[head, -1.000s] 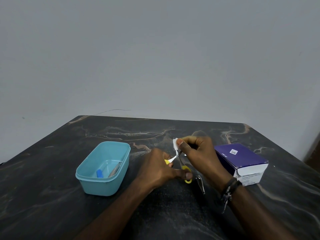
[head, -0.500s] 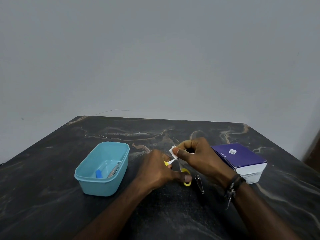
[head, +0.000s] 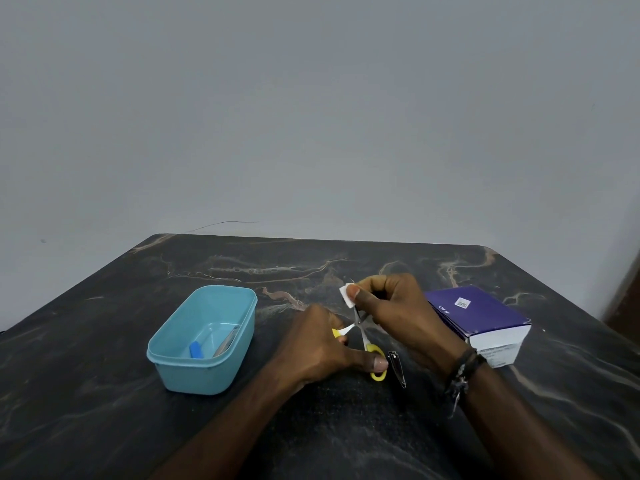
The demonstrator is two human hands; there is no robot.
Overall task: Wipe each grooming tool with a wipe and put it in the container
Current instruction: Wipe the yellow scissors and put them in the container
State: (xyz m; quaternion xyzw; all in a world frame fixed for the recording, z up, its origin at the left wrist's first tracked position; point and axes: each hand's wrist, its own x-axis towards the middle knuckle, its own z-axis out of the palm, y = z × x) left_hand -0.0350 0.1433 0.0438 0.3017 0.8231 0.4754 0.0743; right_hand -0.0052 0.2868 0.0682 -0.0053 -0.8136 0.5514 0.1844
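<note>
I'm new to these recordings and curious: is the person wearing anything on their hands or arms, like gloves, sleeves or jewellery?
No gloves and no sleeves show: both forearms are bare up to the picture's edge. The left hand wears nothing visible. The right hand has dark bracelets round its wrist, apparently beaded bands, with a small metallic charm dangling from them.

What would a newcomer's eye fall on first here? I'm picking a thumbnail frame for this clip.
First, the two hands at the table's middle: the left hand holds the yellow-handled scissors open while the right hand pinches a white wipe on a blade. Next, the turquoise container on the left, with a blue-ended tool and a metal one inside. The purple box on the right comes last.
</note>
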